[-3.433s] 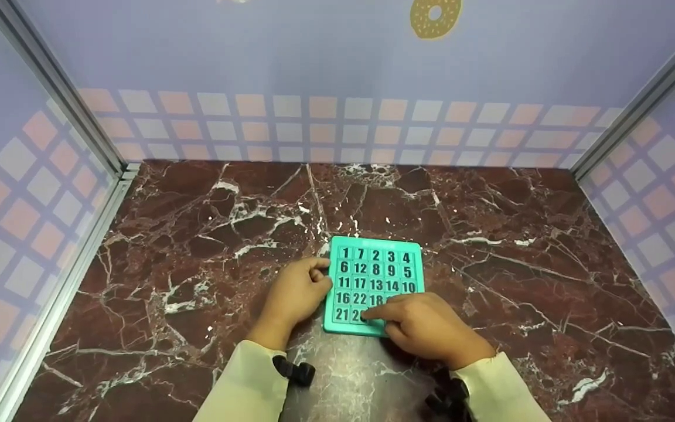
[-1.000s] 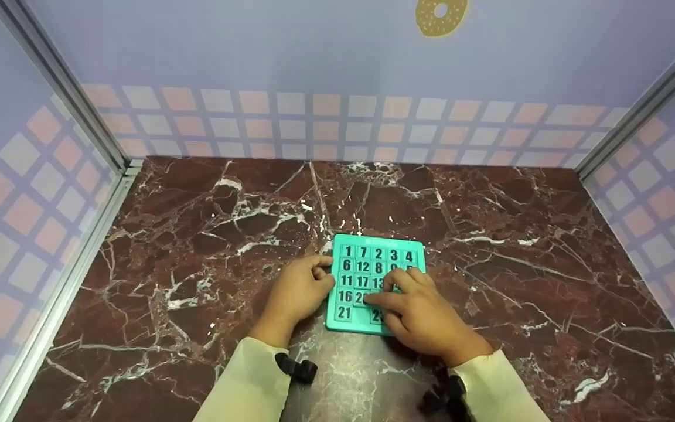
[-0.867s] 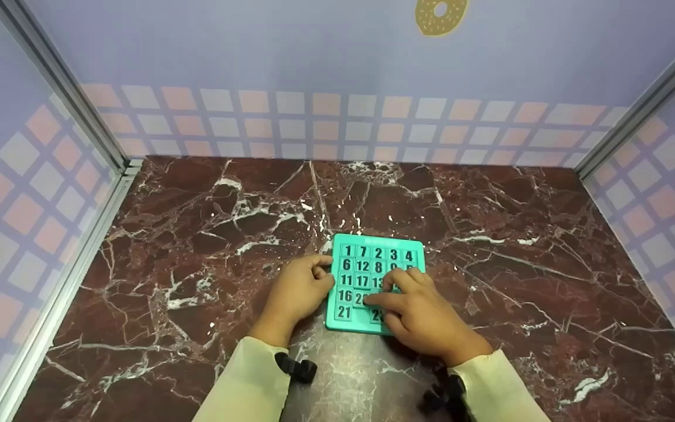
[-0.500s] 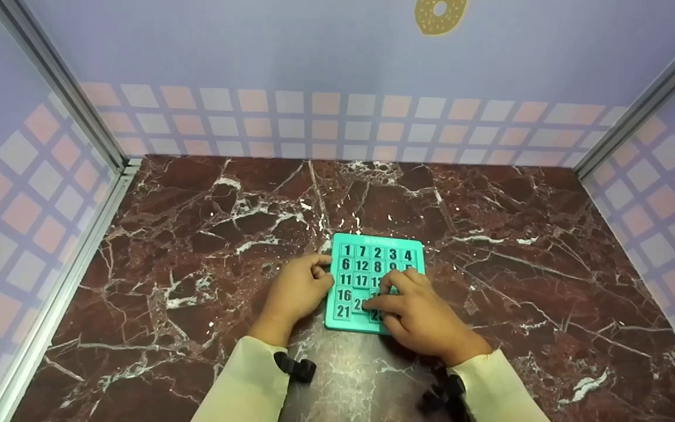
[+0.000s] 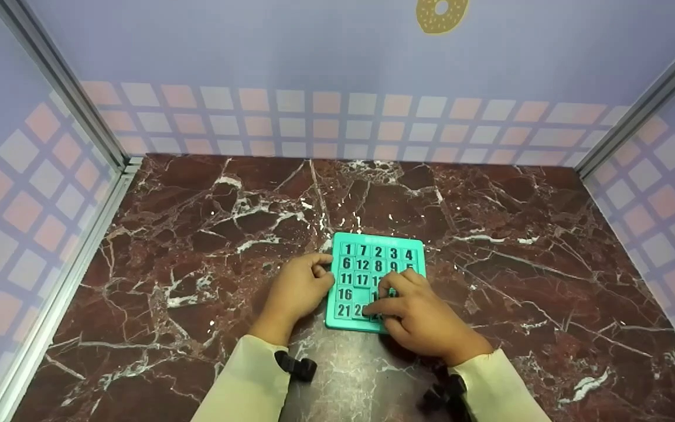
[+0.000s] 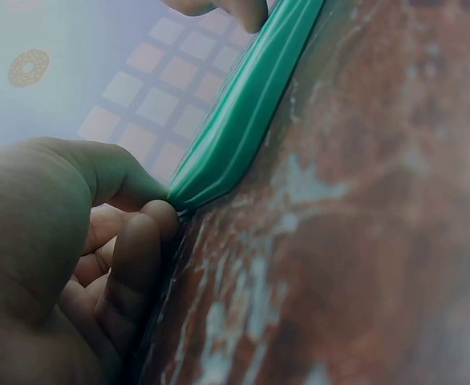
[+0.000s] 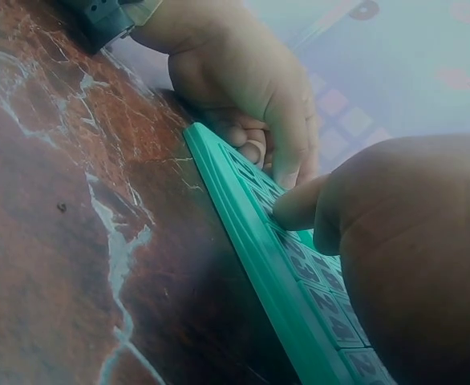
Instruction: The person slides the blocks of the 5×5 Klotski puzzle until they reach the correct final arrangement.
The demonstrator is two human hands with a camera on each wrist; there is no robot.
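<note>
A turquoise sliding number puzzle (image 5: 379,240) lies flat on the table, with rows of black-numbered tiles. My left hand (image 5: 296,288) holds its left edge; in the left wrist view, the thumb and a fingertip pinch the green rim (image 6: 243,120). From the right, my right hand (image 5: 425,319) reaches over the board, one extended finger touching a tile (image 5: 358,310) in the bottom row, beside tile 21. That tile's number is partly covered. Above it, next to tile 16, is a bare slot. My right hand hides several tiles at the lower right.
The puzzle rests on a dark red marble-patterned table (image 5: 226,234) with white veins. Purple panels with pink and white squares (image 5: 326,102) enclose the back and both sides. Black straps with small mounts (image 5: 296,367) sit on both wrists.
Under my right finger, the tile has slid from the fourth row down into the bottom row, leaving a gap above it. My left hand has stayed at the puzzle's edge.
</note>
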